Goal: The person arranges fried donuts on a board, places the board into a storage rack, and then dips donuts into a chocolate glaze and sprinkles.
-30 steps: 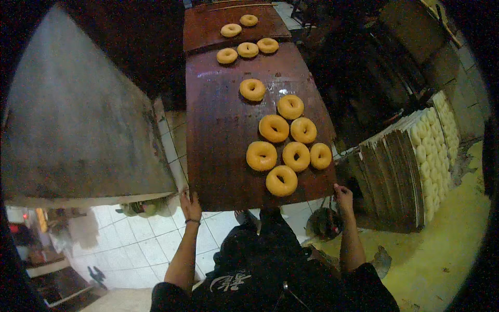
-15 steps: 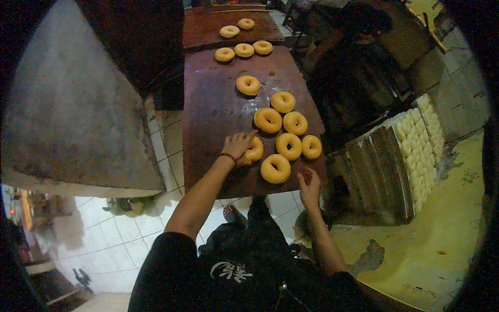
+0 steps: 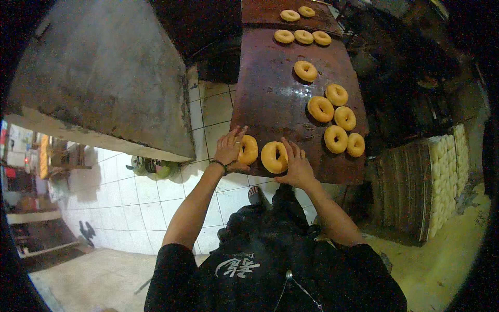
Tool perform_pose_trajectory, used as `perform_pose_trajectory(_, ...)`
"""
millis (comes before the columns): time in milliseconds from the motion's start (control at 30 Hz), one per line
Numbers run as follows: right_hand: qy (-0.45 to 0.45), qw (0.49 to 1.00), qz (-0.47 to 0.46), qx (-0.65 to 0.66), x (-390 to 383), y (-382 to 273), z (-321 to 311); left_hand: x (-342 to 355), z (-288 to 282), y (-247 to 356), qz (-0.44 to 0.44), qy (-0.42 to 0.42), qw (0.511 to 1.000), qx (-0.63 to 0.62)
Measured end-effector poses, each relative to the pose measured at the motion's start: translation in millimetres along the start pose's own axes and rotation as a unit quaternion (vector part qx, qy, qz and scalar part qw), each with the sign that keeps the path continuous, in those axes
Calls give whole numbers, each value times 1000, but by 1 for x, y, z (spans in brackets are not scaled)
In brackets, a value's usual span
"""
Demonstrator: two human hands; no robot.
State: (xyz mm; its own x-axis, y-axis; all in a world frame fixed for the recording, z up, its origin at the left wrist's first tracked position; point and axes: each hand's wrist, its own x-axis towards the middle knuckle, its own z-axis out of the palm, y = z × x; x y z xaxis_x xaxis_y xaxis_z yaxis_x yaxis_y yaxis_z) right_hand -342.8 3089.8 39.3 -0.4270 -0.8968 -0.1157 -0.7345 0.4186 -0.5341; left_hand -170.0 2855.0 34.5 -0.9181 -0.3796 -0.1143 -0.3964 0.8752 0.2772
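Near the front edge of a dark reddish-brown table lie two golden ring doughnuts side by side. My left hand, fingers and thumb curved, grips the outer side of the left doughnut. Against the right side of the other doughnut my right hand is closed, with fingertips along its upper edge. Both doughnuts rest flat. To the right sits a group of several more doughnuts. A single doughnut lies farther up.
A row of doughnuts and two others lie at the far end. A grey slab-like structure stands left. On the right, stacked boards adjoin pale dough rings. White floor tiles show at lower left.
Both hands and the two nearest doughnuts have shifted left along the table's front edge, away from the group. My right hand, earlier apart from any doughnut, now holds one. The view has turned left.
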Motion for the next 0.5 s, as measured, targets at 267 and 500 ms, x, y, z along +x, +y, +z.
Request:
perform_pose_trajectory(267, -52, 997, -20, -60, 13, -13, 19, -9, 12, -24, 96, -100, 990, -11)
perform_pose_trajectory(500, 148, 975, 106, -124, 58, 90, -15, -92, 27, -24, -188, 43, 906, -377)
